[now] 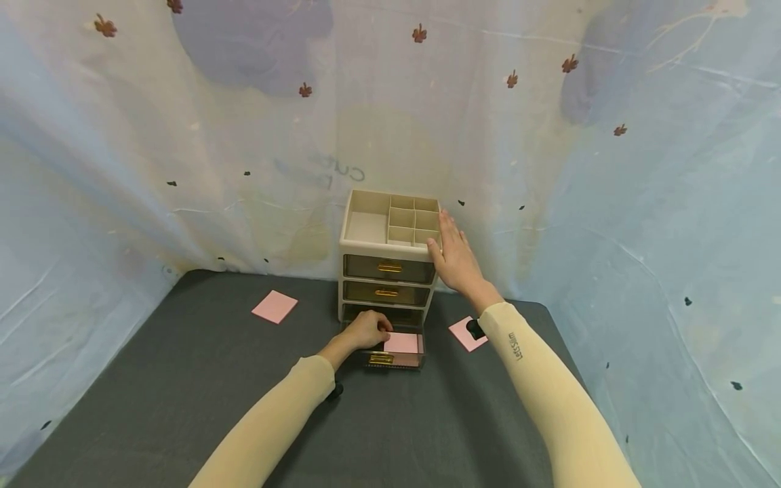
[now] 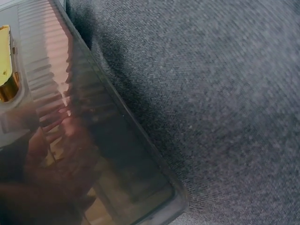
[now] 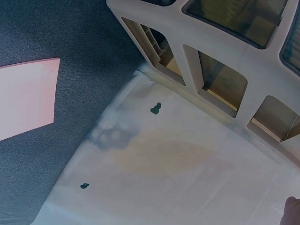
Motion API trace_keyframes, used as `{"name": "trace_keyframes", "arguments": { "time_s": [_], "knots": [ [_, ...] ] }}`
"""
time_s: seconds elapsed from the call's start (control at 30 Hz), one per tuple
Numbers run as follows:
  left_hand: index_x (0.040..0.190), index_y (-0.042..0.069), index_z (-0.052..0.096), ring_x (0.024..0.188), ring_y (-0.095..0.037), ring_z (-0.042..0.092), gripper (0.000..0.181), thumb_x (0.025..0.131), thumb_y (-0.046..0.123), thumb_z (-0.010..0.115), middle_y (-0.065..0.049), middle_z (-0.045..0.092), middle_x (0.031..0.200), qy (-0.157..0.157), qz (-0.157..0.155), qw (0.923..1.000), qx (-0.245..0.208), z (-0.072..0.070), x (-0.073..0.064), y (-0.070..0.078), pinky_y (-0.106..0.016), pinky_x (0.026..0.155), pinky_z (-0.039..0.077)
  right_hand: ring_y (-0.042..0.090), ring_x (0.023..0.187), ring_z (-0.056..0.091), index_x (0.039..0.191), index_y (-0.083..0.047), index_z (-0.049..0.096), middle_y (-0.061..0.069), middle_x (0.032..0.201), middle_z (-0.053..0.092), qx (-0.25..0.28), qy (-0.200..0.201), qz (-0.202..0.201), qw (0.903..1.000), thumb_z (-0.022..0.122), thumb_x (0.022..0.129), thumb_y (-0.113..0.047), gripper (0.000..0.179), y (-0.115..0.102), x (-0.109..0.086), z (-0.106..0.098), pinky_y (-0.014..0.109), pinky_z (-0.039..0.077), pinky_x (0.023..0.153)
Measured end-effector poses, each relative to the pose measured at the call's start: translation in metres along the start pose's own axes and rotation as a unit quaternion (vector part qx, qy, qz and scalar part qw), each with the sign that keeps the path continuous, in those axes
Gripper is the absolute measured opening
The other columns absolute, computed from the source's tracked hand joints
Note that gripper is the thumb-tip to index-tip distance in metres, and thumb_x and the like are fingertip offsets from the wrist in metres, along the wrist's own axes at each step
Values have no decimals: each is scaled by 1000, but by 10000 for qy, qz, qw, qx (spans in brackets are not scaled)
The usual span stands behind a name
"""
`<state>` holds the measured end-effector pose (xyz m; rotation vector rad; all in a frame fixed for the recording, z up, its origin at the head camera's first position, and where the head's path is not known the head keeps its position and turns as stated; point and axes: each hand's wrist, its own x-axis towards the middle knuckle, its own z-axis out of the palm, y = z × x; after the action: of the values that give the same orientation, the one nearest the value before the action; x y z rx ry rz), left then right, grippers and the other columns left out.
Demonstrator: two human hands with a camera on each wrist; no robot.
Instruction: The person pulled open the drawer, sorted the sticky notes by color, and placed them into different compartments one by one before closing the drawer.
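Note:
A cream desktop drawer organizer (image 1: 390, 247) stands at the back of the dark table, its lowest clear drawer (image 1: 405, 361) pulled out. In that drawer lies a pink sticky note (image 1: 403, 342). My left hand (image 1: 365, 330) reaches over the drawer's left part, thumb and curled fingertips pinching the note's left edge. Seen close in the left wrist view are the clear drawer front (image 2: 131, 154) and its gold handle (image 2: 6, 65). My right hand (image 1: 456, 256) rests with straight fingers along the organizer's upper right side; only a fingertip (image 3: 291, 213) shows in the right wrist view.
One pink sticky note (image 1: 275, 307) lies on the table left of the organizer. Another sticky note (image 1: 466, 337) lies to its right, partly behind my right wrist. Two upper drawers are closed, and the top tray (image 1: 367, 227) is divided. A patterned curtain (image 1: 390, 122) hangs behind.

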<state>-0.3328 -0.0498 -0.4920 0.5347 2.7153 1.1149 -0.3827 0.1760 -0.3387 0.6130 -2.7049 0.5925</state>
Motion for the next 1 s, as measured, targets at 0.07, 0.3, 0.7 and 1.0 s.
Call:
{"name": "trace_keyframes", "arguments": {
  "time_s": [0.07, 0.3, 0.7, 1.0],
  "knots": [
    [108, 4, 77, 77, -14, 63, 14, 96, 7, 71, -2, 71, 90, -3, -14, 10000, -74, 0, 0, -1, -30, 69, 54, 29, 161, 6, 167, -5, 1, 10, 175, 2, 9, 0, 2, 10000, 28, 114, -43, 71, -1, 0, 0, 52, 10, 129],
    [122, 1, 70, 86, -15, 65, 25, 100, 13, 68, -2, 69, 95, -42, -26, 9998, -214, -3, -2, 2, -35, 78, 56, 28, 161, 4, 167, -6, 0, 9, 175, 0, 63, -37, 24, 10000, 27, 114, -43, 71, -1, -1, 0, 51, 9, 129],
    [134, 3, 65, 97, -17, 64, 33, 105, 18, 64, -4, 67, 110, 127, 272, 9991, -286, -9, -11, 13, -38, 84, 56, 31, 161, 6, 167, -5, 1, 10, 175, 2, 63, 5, -21, 10000, 27, 114, -43, 71, 1, 0, 1, 52, 9, 129],
    [135, 5, 65, 95, -15, 65, 32, 105, 16, 64, 0, 69, 110, 740, 608, 9927, -733, -19, -21, 14, -36, 82, 57, 30, 161, 5, 167, -5, 1, 10, 175, 1, 86, 63, -25, 9999, 27, 114, -43, 71, 2, 1, 3, 53, 10, 129]
  ]
}}
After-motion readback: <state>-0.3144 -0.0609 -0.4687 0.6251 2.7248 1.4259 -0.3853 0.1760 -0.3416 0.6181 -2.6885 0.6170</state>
